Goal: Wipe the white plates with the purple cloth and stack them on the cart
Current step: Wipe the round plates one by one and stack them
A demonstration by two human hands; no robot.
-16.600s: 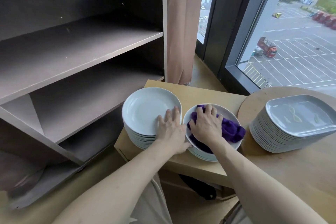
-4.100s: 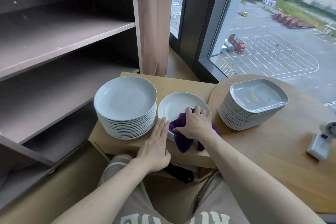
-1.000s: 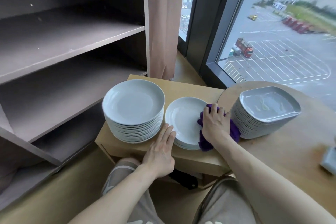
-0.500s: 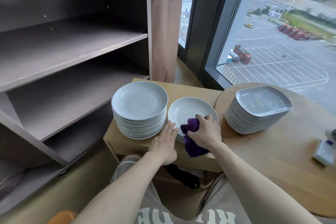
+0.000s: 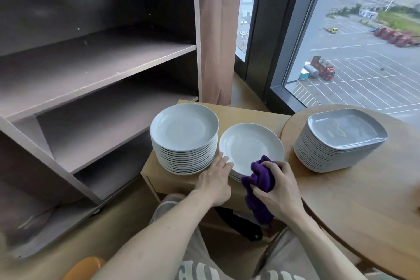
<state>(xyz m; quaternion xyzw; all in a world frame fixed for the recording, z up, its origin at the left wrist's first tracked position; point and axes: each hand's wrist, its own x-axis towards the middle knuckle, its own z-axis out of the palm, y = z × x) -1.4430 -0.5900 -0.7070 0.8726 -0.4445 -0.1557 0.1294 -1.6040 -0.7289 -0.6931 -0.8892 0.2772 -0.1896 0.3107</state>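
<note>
purple cloth is being clutched in the curled fingers of the right hand at the near rim of the short plate stack | left hand is being held flat, fingers straight, against that stack's left edge | tall plate stack is being carried beside it on the cart

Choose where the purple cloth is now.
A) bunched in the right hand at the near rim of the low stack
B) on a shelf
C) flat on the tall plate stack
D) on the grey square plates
A: the right hand grips the bunched purple cloth at the low stack's near rim.
</note>
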